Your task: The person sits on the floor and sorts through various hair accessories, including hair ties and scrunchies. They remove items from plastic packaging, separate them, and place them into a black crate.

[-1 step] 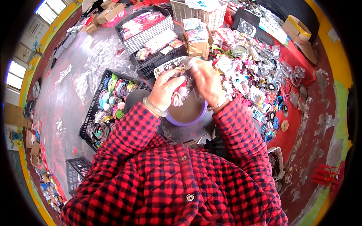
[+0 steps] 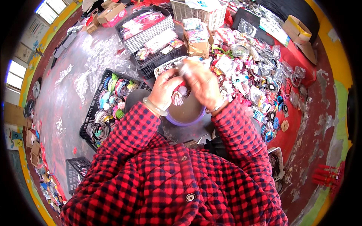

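My left hand (image 2: 163, 92) is closed on a hair accessory (image 2: 178, 97) with a red part, a small greyish pompom and a pale pink tassel hanging down. Right beside it, my right hand (image 2: 206, 84) has its fingers bent together at the accessory's upper end. Those fingertips are smeared by motion, and a whitish thing at them is too blurred to name. Both hands are held above a purple-rimmed basin (image 2: 183, 123), whose inside looks brownish. Behind the hands stands a white basket (image 2: 160, 70) of small items, partly hidden by them.
On the left, a black crate (image 2: 91, 116) holds colourful hair bands. Stacked crates (image 2: 147, 43) and a cardboard box (image 2: 198, 47) with packets stand ahead. A large heap of packaged accessories (image 2: 250, 77) covers the red sheet at right. Clear plastic wrap (image 2: 90, 84) lies on the floor.
My right hand has shifted slightly left and down against my left hand. A dark rounded part of the accessory, visible earlier between the hands, is now mostly covered.
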